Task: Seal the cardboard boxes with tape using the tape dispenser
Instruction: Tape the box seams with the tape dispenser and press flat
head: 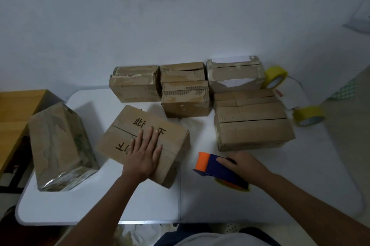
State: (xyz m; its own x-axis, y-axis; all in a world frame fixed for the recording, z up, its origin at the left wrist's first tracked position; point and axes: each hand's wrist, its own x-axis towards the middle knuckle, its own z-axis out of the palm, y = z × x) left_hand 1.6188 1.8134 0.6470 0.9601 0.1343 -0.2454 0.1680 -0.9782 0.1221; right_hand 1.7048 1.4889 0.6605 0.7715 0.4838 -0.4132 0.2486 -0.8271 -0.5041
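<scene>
A cardboard box with black printed characters [128, 125] lies tilted at the table's front middle, its top flaps closed along a centre seam. My left hand [145, 150] presses flat on its top with straight fingers. To the right, a blue and orange tape dispenser [212, 167] with yellow tape lies on the table. My right hand [243, 165] grips its handle. Several more cardboard boxes stand behind: one [250, 123] at the right, one [186, 97] in the middle, others along the wall.
A tape-wrapped tall box [60, 145] stands at the left on the white table [100, 205]. Two yellow tape rolls [275, 77] [308, 115] sit at the far right edge. A wooden cabinet [18, 109] is left of the table.
</scene>
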